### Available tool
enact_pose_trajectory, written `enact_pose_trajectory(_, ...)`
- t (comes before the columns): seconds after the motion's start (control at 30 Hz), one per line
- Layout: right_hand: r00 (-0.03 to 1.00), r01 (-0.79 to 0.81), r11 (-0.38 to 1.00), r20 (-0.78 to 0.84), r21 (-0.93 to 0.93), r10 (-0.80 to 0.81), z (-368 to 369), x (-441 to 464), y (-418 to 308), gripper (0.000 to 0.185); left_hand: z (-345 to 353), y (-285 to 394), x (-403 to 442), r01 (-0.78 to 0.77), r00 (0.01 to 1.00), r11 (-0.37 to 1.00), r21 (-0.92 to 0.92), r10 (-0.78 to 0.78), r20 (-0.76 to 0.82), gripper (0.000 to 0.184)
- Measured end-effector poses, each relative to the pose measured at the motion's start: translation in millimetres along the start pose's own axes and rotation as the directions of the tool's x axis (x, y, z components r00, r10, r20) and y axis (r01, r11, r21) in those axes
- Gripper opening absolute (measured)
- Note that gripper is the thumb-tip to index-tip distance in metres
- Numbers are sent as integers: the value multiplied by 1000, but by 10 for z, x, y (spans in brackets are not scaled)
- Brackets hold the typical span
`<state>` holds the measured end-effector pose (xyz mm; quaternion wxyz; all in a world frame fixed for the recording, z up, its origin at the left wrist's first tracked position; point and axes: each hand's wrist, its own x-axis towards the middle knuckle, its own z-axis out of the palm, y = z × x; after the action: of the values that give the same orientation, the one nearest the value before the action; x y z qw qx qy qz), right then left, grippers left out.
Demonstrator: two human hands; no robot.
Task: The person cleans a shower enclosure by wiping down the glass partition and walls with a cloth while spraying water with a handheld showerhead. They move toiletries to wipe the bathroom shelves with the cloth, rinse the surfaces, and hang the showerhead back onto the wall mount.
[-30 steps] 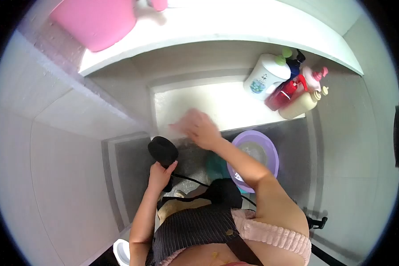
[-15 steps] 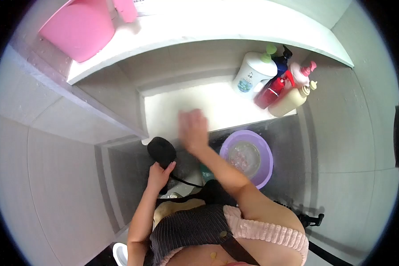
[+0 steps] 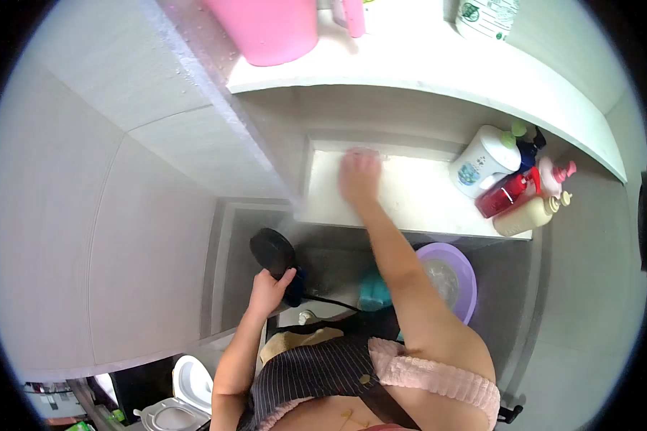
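My left hand (image 3: 269, 293) is wrapped around the handle of a black shower head (image 3: 273, 248), whose wide round head points up and away from me. A thin black hose (image 3: 331, 302) runs from it toward my apron. Over the left part of the white lower shelf (image 3: 410, 195), my right hand (image 3: 359, 177) reaches forward, a little blurred, fingers stretched toward the back wall. No object shows in it. Whether its palm touches the shelf I cannot tell.
At the lower shelf's right end stand a white jug bottle (image 3: 484, 161), a red pump bottle (image 3: 505, 196) and a cream bottle (image 3: 526, 215), among others. A purple basin (image 3: 469, 287) with water sits below. A pink bucket (image 3: 273, 32) stands on the upper shelf (image 3: 410, 68). A toilet (image 3: 193, 381) is lower left.
My right hand has moved further forward and left over the shelf, toward its back corner. My left hand still grips the shower head. The view has swung left, bringing the toilet into sight.
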<state>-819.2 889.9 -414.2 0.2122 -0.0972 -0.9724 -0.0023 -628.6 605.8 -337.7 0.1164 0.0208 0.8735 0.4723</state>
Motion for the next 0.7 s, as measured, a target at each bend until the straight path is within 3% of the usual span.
enact_pose_trajectory(0.03, 1000, 7, 1000, -4, 14, -7, -64, 35, -153, 45, -21, 49, -65, 4, 1000, 1000, 8, -3, -14, 34)
enact_pose_trajectory(0.1, 993, 51, 959, 91, 278, -79, -22, 106, -400, 37, -46, -29, -72, 4, 1000, 999, 41, -4, -13, 35)
enact_pose_trajectory(0.13, 993, 53, 955, 89, 293, -82, -33, 128, -478, 37, -97, -43, -96, 8, 1000, 999, 52, -7, -22, 35)
enact_pose_trajectory(0.23, 993, 119, 917, -44, 382, -111, 74, 143, -561, 28, -163, -19, -134, 14, 998, 1000, 12, -13, -56, 36)
enact_pose_trajectory(0.3, 992, 126, 729, -70, 673, -107, 214, 70, -590, 26, -250, 79, -70, 54, 998, 995, 81, -50, -46, 37)
enact_pose_trajectory(0.33, 992, 127, 736, -75, 665, -104, 91, 62, -555, 26, -197, 112, -4, 43, 998, 996, 75, -40, -40, 37)
enact_pose_trajectory(0.37, 959, -10, 783, 229, 621, -169, -110, 49, -613, 32, -236, 224, 22, 0, 1000, 997, 72, 1, -24, 38)
enact_pose_trajectory(0.4, 835, -121, 835, 510, 537, -207, -299, 30, -689, 38, -264, 334, 47, -45, 999, 997, 64, 45, -10, 39)
enact_pose_trajectory(0.43, 838, -127, 835, 509, 535, -199, -402, -53, -819, 38, -286, 437, 66, -51, 999, 996, 67, 52, -4, 39)
enact_pose_trajectory(0.47, 926, -298, 513, 375, 805, -51, -500, -138, -990, 43, -301, 533, 94, -74, 997, 995, 71, 75, -13, 39)
enact_pose_trajectory(0.5, 944, -309, 83, 294, 948, 151, -586, -140, -1124, 48, -327, 613, 134, -99, 995, 992, 76, 101, -23, 39)
enact_pose_trajectory(0.53, 945, -301, 79, 286, 950, 161, -742, -26, -1170, 48, -348, 690, 148, -111, 993, 990, 81, 113, -19, 39)
enact_pose_trajectory(0.63, 989, 140, -229, -126, 963, 76, -1304, 677, -1197, 58, -416, 826, 215, -134, 990, 989, 65, 136, -37, 39)
enact_pose_trajectory(0.67, 989, 143, -231, -127, 962, 81, -1229, 877, -1225, 58, -463, 866, 214, -131, 991, 989, 72, 134, -30, 35)
enact_pose_trajectory(0.7, 972, 231, -149, -221, 961, 79, -1054, 1081, -1244, 59, -483, 903, 220, -128, 991, 989, 76, 130, -26, 31)
